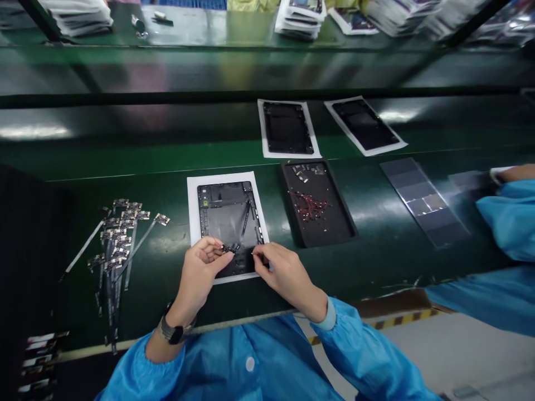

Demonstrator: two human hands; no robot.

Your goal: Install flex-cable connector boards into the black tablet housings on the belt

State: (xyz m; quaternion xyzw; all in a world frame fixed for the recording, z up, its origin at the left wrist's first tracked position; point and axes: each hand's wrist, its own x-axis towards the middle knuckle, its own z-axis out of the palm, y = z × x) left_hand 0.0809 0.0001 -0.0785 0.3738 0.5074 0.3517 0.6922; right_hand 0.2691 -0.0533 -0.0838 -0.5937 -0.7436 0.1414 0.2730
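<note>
Shell (pixel 219 223), black, flat & tablet-like, is lying on a white sheet (pixel 194 211) in front of the wearer, long axis running approx. 12 to 6 o'clock. L hand (pixel 199 270) is reaching in from 7, its fingers pinching a small dark part (pixel 230 248) over the shell's 6 o'clock end; contact unclear. R hand (pixel 286 273) is hovering near 5, its fingers pinching narrow; can't tell if anything's btwn them. From R fingers, the part is sitting close by at approx. 9; L hand is nearer, holding it. Part's own axis: too small to tell.

A dark strip (pixel 246 217) is lying on the shell, pointing 1 to 7.

From the shell, the green desk (pixel 163 284) is carrying boards w/ ribbon tails (pixel 122 242) at 9, a black tray (pixel 334 223) w/ red wires (pixel 309 206) btwn 2 & 3, a 2nd shell (pixel 288 128) at 1, a 3rd shell (pixel 365 123) at 2 & clear film (pixel 424 200) at 3. Beyond, at 12, a shelf (pixel 200 28) is holding stacks (pixel 300 19); another person's blue sleeve (pixel 505 220) is showing at 3.
</note>
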